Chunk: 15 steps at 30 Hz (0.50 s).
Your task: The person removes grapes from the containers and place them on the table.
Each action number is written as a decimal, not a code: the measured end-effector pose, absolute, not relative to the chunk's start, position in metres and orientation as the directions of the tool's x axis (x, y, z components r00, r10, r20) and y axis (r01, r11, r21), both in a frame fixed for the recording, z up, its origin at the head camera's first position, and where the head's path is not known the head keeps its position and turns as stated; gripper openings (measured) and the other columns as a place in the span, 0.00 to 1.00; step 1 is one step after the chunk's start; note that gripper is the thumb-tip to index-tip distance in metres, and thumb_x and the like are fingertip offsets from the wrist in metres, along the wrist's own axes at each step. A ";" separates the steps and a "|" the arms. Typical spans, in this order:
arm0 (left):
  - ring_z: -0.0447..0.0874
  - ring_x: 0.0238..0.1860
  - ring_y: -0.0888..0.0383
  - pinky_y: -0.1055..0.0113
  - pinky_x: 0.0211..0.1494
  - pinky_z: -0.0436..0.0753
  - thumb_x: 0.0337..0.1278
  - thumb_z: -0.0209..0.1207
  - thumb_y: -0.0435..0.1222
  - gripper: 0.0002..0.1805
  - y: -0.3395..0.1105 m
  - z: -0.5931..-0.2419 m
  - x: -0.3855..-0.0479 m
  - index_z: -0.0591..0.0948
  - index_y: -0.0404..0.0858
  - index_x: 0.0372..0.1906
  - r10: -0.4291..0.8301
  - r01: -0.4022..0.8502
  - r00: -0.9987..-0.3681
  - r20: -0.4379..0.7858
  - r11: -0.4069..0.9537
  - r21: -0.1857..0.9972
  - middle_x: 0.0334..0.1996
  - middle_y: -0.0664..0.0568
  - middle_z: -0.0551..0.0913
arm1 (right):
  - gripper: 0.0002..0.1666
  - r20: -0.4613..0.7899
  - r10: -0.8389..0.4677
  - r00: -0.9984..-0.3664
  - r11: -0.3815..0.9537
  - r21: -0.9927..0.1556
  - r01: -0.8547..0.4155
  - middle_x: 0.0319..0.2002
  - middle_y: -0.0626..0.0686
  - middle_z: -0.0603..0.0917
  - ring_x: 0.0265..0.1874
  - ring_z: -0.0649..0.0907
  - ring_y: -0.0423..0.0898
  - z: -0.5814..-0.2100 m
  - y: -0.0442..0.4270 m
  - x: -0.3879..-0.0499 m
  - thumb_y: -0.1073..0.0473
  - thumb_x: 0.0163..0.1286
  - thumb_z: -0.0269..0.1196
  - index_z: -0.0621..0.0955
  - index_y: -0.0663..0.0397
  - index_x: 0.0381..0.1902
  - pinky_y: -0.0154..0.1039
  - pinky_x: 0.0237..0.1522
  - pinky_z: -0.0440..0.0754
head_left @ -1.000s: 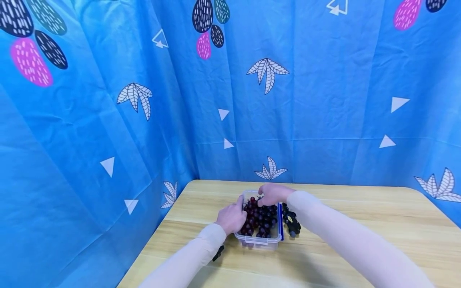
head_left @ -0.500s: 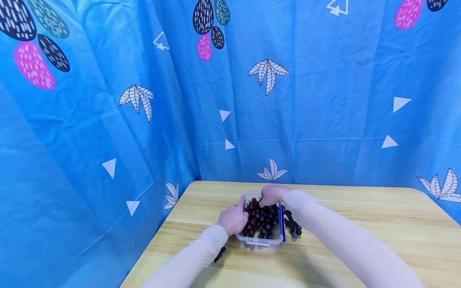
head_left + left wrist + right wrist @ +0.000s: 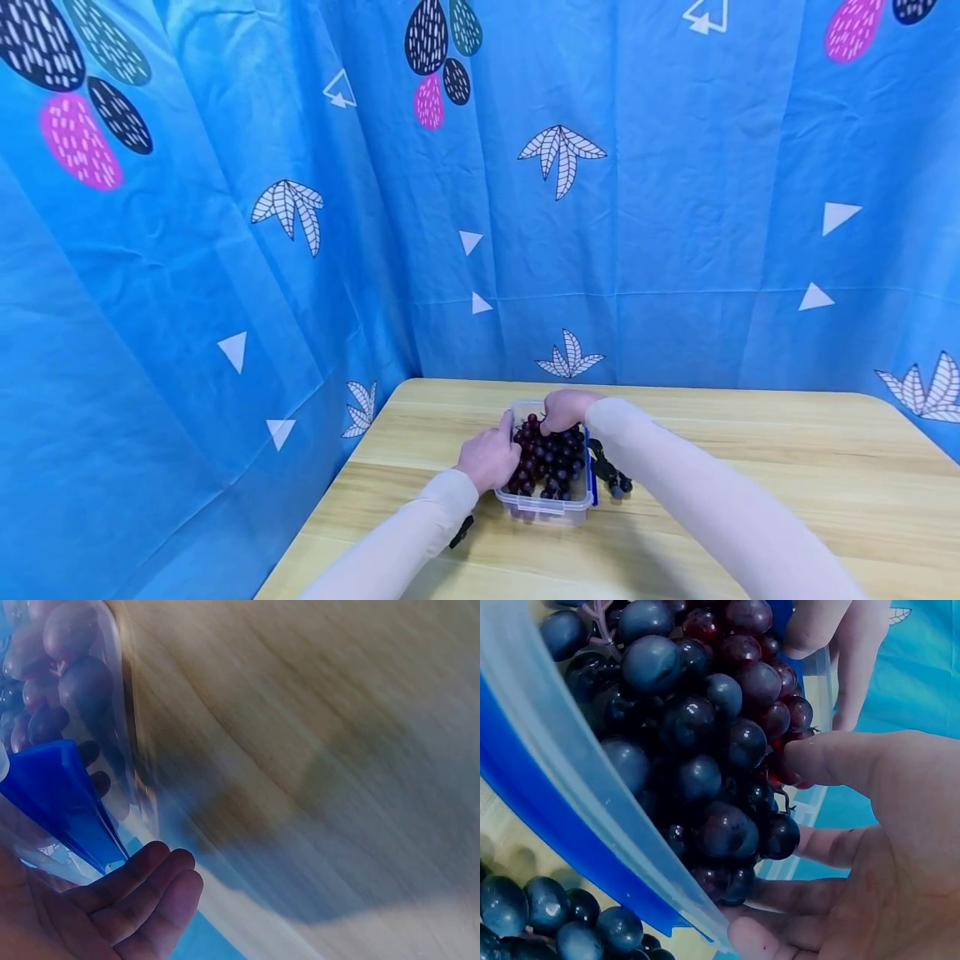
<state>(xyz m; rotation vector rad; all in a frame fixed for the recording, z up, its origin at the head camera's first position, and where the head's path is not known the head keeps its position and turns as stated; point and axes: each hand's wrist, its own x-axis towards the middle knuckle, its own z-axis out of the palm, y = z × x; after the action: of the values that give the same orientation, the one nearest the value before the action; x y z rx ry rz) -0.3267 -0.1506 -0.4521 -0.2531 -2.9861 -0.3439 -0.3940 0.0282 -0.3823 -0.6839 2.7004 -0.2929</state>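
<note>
On wood (image 3: pixel 825 450), my left hand (image 3: pixel 489 457) is gripping the box (image 3: pixel 552 506), right hand (image 3: pixel 565 409) half-curling round far grapes (image 3: pixel 727 757), likely light, best cupped.

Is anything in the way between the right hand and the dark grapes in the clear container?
Nothing visible is. The container is open on top, and in the right wrist view the right hand is directly at the dark grapes, its fingers right up against them.

Grapes (image 3: pixel 688 721) are red and blue-black, the curtain (image 3: pixel 675 183) leaf-printed blue.
</note>
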 end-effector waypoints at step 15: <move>0.76 0.23 0.56 0.60 0.23 0.75 0.69 0.49 0.44 0.37 -0.151 -0.454 -0.328 0.55 0.42 0.80 0.143 0.173 -0.980 0.140 0.957 0.233 0.35 0.46 0.86 | 0.14 -0.232 -0.467 -0.853 0.869 -0.300 -0.394 0.31 0.51 0.78 0.28 0.75 0.46 -0.388 0.024 -0.390 0.55 0.69 0.65 0.79 0.58 0.46 0.40 0.32 0.72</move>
<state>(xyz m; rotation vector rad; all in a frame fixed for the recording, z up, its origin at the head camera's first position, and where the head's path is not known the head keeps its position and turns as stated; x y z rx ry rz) -0.3280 -0.1509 -0.4540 -0.2423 -2.9869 -0.3717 -0.3899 0.0240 -0.3877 -0.6482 2.7427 -0.3494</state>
